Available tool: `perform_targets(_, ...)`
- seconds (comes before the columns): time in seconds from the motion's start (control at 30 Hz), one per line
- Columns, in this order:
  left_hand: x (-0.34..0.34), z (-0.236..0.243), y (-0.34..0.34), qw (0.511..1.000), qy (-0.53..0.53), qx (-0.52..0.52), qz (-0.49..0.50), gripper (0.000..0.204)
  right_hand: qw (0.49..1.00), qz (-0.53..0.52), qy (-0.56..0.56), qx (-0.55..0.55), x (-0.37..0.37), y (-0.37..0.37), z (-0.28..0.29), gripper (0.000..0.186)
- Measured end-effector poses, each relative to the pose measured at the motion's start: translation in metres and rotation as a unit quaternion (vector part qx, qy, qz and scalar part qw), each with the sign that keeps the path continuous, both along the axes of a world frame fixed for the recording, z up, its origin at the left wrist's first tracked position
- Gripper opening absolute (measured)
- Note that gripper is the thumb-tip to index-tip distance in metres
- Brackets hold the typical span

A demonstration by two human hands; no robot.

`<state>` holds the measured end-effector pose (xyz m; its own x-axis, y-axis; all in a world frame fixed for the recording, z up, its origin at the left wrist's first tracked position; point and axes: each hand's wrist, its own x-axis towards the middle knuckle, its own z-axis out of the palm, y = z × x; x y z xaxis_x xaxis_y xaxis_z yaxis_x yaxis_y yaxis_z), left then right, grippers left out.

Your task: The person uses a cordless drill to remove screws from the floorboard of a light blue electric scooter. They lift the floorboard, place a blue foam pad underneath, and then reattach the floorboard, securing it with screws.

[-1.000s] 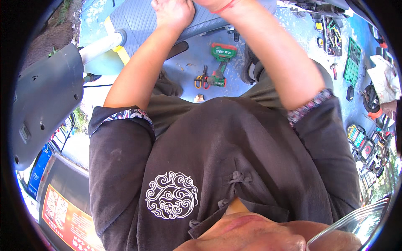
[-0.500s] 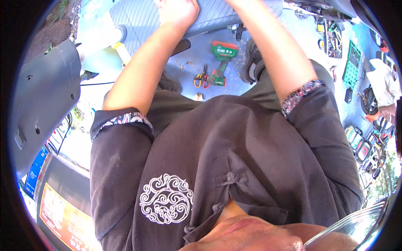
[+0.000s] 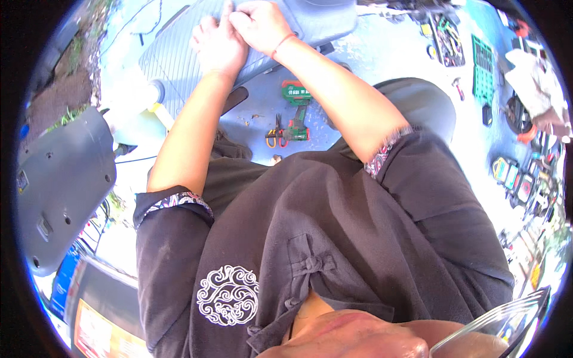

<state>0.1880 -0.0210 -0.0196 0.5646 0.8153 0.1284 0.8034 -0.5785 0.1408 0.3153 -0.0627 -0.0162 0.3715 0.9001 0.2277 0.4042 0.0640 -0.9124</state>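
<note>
A large grey ribbed plastic panel [image 3: 179, 65] lies across the far side of my lap area, at the top of the view. My left hand [image 3: 221, 48] rests over its ribbed surface, fingers apart and a little bent. Right beside it, touching its fingers, is my right hand [image 3: 262, 27], its fingers curled and pressed together. Whatever sits between those fingertips, if anything, is too small to make out. Below the panel, a green and red cordless power tool [image 3: 295, 110] lies on the blue floor. Scissors [image 3: 276, 134] with yellow and red handles lie against it.
A dark grey moulded panel [image 3: 65, 191] stands at the left. To the right are a green tool case [image 3: 482, 68], a tray of tools [image 3: 447, 39], a small hammer [image 3: 458, 88] and a pale cloth [image 3: 534, 89]. A dark box with an orange label [image 3: 101, 334] is at lower left.
My right hand has come down and left from beyond the top edge to meet my left hand. My left hand has shifted left and its fingers have spread.
</note>
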Motion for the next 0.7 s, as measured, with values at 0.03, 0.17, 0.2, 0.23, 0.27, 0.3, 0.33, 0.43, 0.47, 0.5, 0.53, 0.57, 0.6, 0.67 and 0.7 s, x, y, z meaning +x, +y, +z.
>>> perform_targets(0.03,-0.003,-0.003,-0.002,1.000,0.006,0.007,-0.010,0.060,0.999,-0.013,0.033,-0.030,0.001,-0.003,0.002,0.032)
perform_targets(0.17,-0.003,-0.004,0.005,0.998,0.035,0.047,-0.009,0.065,1.000,0.022,-0.003,-0.019,-0.012,-0.016,0.002,0.023)
perform_targets(0.2,-0.004,-0.005,0.004,0.998,0.036,0.057,-0.011,0.067,0.999,0.017,-0.029,-0.018,-0.019,-0.018,-0.001,0.022)
perform_targets(0.23,-0.006,-0.006,0.004,0.997,0.037,0.066,-0.013,0.069,0.998,0.014,-0.055,-0.017,-0.022,-0.020,-0.004,0.022)
perform_targets(0.27,-0.009,-0.002,0.005,0.999,0.033,0.029,-0.025,0.072,0.999,0.008,-0.038,-0.020,-0.020,-0.020,-0.003,0.022)
perform_targets(0.3,-0.007,-0.001,0.004,0.999,0.029,0.021,-0.021,0.074,0.999,0.004,-0.021,-0.024,-0.019,-0.020,-0.002,0.022)
perform_targets(0.33,-0.002,0.000,0.004,0.999,0.024,0.014,-0.017,0.075,1.000,0.000,-0.004,-0.027,-0.017,-0.019,-0.001,0.022)
perform_targets(0.43,-0.006,-0.001,0.000,0.999,0.016,0.010,-0.031,0.074,0.998,-0.001,-0.063,-0.028,-0.021,-0.022,0.009,0.021)
perform_targets(0.47,-0.005,-0.005,0.002,0.999,0.010,0.014,-0.043,0.072,1.000,-0.005,-0.011,0.010,-0.026,-0.019,0.013,0.021)
perform_targets(0.5,-0.007,-0.012,0.010,1.000,0.009,-0.011,-0.018,0.071,0.998,-0.006,0.041,0.054,-0.036,-0.011,0.022,0.021)
perform_targets(0.53,-0.012,-0.027,0.022,0.999,0.008,-0.036,0.005,0.069,0.991,-0.007,0.093,0.098,-0.043,-0.007,0.031,0.022)
perform_targets(0.57,-0.023,-0.048,0.033,0.997,0.010,-0.063,0.031,0.068,0.990,0.042,-0.022,0.133,-0.041,-0.009,0.058,0.023)
perform_targets(0.6,-0.034,-0.069,0.043,0.994,0.013,-0.089,0.058,0.066,0.987,0.059,-0.041,0.146,-0.042,-0.008,0.083,0.021)
perform_targets(0.67,-0.023,-0.048,0.025,0.998,0.003,-0.056,0.035,0.062,0.995,0.021,0.036,0.088,-0.020,-0.009,0.060,0.021)
perform_targets(0.7,0.003,-0.009,0.001,1.000,-0.012,0.007,-0.015,0.060,0.991,-0.039,0.129,0.022,0.008,-0.011,0.016,0.021)
